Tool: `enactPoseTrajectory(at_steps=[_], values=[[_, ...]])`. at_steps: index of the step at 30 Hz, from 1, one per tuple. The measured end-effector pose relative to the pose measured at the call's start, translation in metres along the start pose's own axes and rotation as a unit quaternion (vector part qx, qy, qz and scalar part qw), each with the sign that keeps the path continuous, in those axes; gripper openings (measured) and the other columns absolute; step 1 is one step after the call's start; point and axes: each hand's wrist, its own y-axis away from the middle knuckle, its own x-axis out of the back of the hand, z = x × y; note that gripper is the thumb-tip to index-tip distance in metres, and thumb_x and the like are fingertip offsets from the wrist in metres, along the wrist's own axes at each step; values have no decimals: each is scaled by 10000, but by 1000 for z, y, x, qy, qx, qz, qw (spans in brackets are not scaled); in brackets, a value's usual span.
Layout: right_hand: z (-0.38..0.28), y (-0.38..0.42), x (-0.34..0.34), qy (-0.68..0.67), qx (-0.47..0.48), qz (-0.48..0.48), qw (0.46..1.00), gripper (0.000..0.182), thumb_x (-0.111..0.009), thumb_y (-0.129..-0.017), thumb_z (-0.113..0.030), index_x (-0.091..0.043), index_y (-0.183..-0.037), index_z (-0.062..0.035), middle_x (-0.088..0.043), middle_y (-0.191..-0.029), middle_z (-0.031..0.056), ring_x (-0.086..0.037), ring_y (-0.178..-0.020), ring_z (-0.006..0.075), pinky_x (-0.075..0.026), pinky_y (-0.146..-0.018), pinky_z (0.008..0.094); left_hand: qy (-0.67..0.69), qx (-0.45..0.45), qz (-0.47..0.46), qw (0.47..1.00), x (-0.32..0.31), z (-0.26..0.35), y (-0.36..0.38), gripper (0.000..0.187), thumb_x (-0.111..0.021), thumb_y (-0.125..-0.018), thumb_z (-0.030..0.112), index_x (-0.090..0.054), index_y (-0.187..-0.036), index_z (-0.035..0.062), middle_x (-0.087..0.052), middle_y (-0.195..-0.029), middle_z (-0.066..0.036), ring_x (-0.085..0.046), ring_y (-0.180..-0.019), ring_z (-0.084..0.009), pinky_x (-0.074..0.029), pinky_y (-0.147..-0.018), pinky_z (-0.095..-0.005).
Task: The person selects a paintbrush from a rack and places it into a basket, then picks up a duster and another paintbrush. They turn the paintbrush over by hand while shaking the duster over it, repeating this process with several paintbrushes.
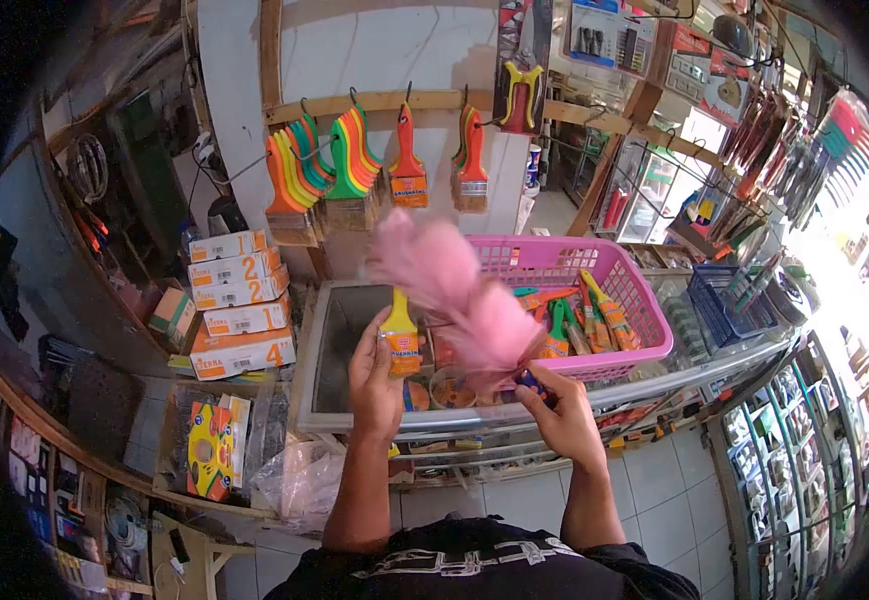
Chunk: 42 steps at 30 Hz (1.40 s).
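My left hand (374, 380) is closed around a paintbrush (401, 340) with a yellow handle and an orange label, held upright with its handle up. My right hand (562, 415) grips the dark handle of a fluffy pink duster (502, 325), whose head is smeared by motion. The duster's head extends up and left, close to the paintbrush and in front of the pink plastic basket (654, 345). Several paintbrushes (609, 318) with green, orange and yellow handles lie in that basket. Part of the basket's left side is hidden behind the duster.
A glass display counter (329, 340) stands before me, with the basket on top. Bunches of paintbrushes (349, 150) hang from hooks on a wooden rail. Stacked orange-and-white boxes (244, 320) stand at left. A blue basket (729, 305) is at right, near packaged goods on racks.
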Motion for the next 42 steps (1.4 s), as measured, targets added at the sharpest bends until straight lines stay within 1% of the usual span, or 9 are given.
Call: enactPoseTrajectory(at_steps=[17,20,24,28,30,32,35,39,42], values=[[17,-4,15,-42,-43,79,995,411,-747,-924,-165,-658,-1244,76,-730,-979,250,-722,-889,299,-536,-873,380,-21,-25,11,999,-14,1,0,496,-490,-1094,234,-410,-1521,-6,-621,-1319,-142,-655,-1131,-234,-532,-954,-366],[8,-4,21,39,126,-15,991,396,-738,-927,-151,-662,-1251,63,-728,-971,251,-712,-872,338,-535,-867,395,24,-25,27,999,-1,-20,0,468,-478,-1099,199,-417,-1508,-20,-609,-1335,-137,-647,-1134,-220,-525,-969,-354],[0,-5,7,19,27,54,998,369,-739,-916,-126,-674,-1240,39,-724,-965,238,-702,-876,342,-532,-840,398,6,5,-20,1000,-19,0,0,446,-490,-1094,168,-433,-1493,-24,-597,-1348,-127,-638,-1142,-209,-520,-974,-353],[6,-9,14,21,126,-42,991,362,-725,-928,-121,-661,-1244,44,-716,-959,218,-686,-851,258,-528,-800,375,54,-36,83,994,-21,-11,5,415,-543,-1077,199,-488,-1435,-5,-626,-1287,-105,-654,-1095,-199,-539,-918,-344],[8,-12,8,-14,66,-1,998,361,-713,-939,-114,-649,-1255,47,-707,-957,213,-666,-844,207,-523,-781,362,27,22,12,999,-24,7,4,357,-569,-1065,233,-555,-1348,17,-678,-1093,-77,-672,-883,-151,-536,-700,-288],[8,-13,7,-37,34,-36,998,362,-707,-946,-109,-638,-1261,56,-704,-968,213,-645,-843,184,-521,-780,352,30,55,1,998,-27,10,4,349,-573,-1063,252,-567,-1331,27,-677,-1063,-77,-656,-793,-151,-514,-651,-267],[16,-13,6,-44,72,-71,994,362,-702,-951,-105,-630,-1264,62,-708,-989,212,-640,-862,177,-523,-798,342,116,125,117,978,-24,-2,6,352,-558,-1067,210,-549,-1379,48,-664,-1061,-69,-628,-761,-148,-492,-562,-241],[21,-15,-2,-32,54,-4,998,371,-706,-950,-103,-628,-1272,65,-722,-1025,203,-667,-915,187,-532,-841,342,238,167,14,957,-33,18,7,250,-534,-1058,137,-589,-1285,46,-655,-1003,-61,-600,-716,-133,-521,-546,-189],[27,-12,3,-10,172,-81,982,380,-701,-954,-98,-622,-1289,63,-723,-1029,200,-664,-929,179,-528,-850,338,299,195,49,933,-10,-5,6,249,-570,-1056,186,-606,-1243,25,-682,-1042,-94,-627,-738,-136,-520,-542,-205]])
